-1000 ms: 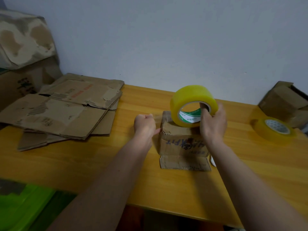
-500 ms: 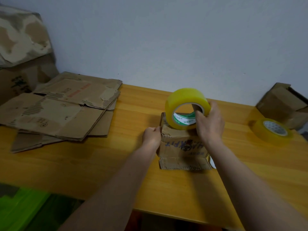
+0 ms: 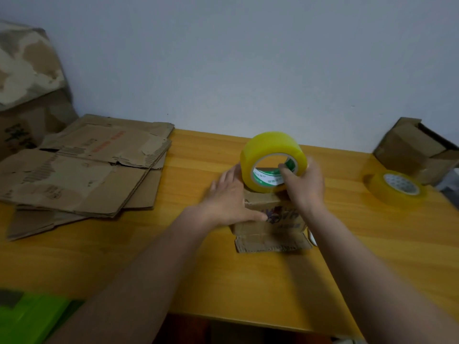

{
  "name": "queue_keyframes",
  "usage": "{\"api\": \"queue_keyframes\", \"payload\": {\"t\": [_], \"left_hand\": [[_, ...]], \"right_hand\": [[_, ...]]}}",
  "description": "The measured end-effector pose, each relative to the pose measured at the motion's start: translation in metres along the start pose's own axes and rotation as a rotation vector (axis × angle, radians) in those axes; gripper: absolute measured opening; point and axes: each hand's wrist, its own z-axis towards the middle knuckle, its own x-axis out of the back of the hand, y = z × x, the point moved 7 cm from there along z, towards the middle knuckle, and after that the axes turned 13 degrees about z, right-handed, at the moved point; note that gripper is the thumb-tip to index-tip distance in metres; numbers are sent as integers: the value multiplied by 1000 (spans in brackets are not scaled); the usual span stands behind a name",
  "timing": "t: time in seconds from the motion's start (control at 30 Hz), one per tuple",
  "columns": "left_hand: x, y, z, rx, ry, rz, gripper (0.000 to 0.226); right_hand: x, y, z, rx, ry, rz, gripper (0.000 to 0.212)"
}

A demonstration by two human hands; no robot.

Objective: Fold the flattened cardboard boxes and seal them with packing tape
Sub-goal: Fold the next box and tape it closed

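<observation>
The small cardboard box [image 3: 269,216] sits mid-table, well back from the near edge of the wooden table [image 3: 248,281], with bare wood in front and on both sides; its worn brown front flap lies flat on the wood. The left hand [image 3: 229,197] presses flat with straight fingers on the box's left side, while the right hand [image 3: 304,183] grips the thick yellow tape roll [image 3: 270,160], upright on the box top. Torn flattened cardboard [image 3: 82,170] is stacked at left; a second tape roll [image 3: 395,188] and a folded box [image 3: 414,147] stand at right.
</observation>
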Motion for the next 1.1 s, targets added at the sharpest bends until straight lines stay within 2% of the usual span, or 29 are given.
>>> {"api": "queue_keyframes", "payload": {"t": [0.1, 0.2, 0.27, 0.4, 0.57, 0.63, 0.77, 0.93, 1.1], "left_hand": [[3, -2, 4, 31, -54, 182, 109], [3, 2, 3, 16, -83, 233, 99], [4, 1, 3, 17, -81, 202, 103], [2, 2, 4, 31, -88, 148, 112], [9, 3, 10, 56, -111, 187, 125], [16, 11, 15, 73, -94, 273, 131], [11, 39, 22, 28, -60, 322, 143], [7, 34, 22, 61, 5, 338, 135], [8, 36, 22, 57, -4, 385, 132]], "right_hand": [[-3, -1, 5, 43, -80, -7, 21], [-1, -9, 7, 86, -159, -8, 19], [9, -12, 14, 84, -167, 17, 21], [49, -10, 37, 51, -48, 71, 19], [53, 4, 33, -21, -26, 155, 19], [50, 14, 28, -61, -15, 195, 25], [47, 21, 26, -68, -16, 217, 27], [48, 11, 34, 4, -54, 168, 20], [56, 0, 42, 103, -96, 54, 13]]}}
